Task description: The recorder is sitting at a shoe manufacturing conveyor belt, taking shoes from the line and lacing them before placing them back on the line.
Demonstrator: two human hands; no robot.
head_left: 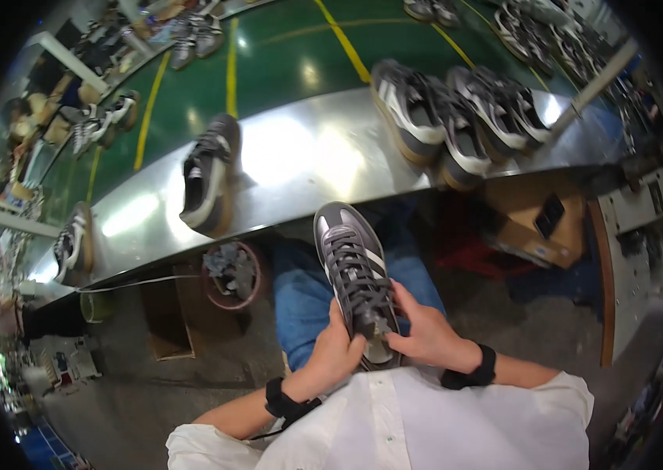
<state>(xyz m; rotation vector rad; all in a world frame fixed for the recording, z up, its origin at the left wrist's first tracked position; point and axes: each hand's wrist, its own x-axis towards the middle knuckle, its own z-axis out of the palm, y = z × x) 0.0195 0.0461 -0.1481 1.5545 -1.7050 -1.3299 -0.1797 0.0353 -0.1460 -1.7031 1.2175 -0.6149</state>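
Note:
A dark grey lace-up sneaker [353, 270] with white side stripes is held above my lap, toe pointing away from me. My left hand [335, 348] is closed on the left side of its collar, near the tongue. On the opposite side, my right hand [425, 327] grips the collar, with fingertips at the shoe's opening. What the fingertips do inside the opening is too small to make out. A single matching sneaker [212, 174] stands on the metal ledge [300, 157] ahead, to the left.
Several more sneakers [457, 117] stand together on the ledge at the right. Beyond runs a green belt [284, 47] with yellow lines. Below the ledge are a round pink-rimmed bin [257, 290] at the left and a cardboard box [535, 223] holding a dark phone-like object [551, 215] at the right.

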